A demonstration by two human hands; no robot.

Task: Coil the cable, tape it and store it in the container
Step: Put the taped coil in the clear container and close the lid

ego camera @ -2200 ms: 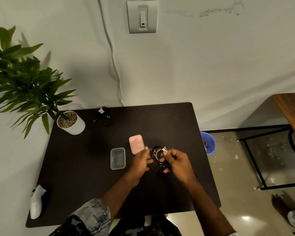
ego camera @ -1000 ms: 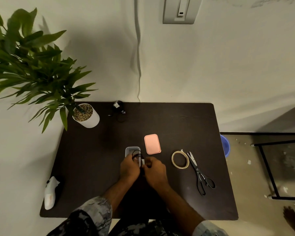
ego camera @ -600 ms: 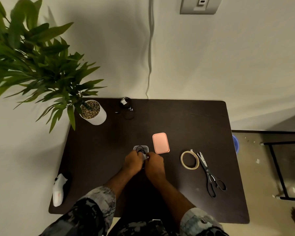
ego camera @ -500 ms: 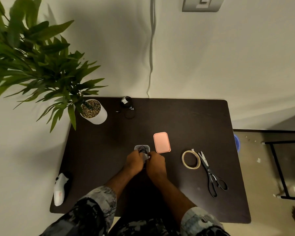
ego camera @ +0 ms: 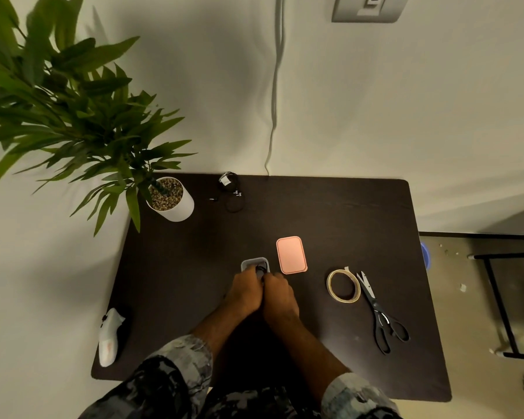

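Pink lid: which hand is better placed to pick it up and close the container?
Right, probably. The pink lid lies beside the container on the right hand's side; the left hand would cross over.

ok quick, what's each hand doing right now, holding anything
Left hand: closed on the coiled cable, pressing it into the container.
Right hand: also closed on the cable, at the container's near edge.
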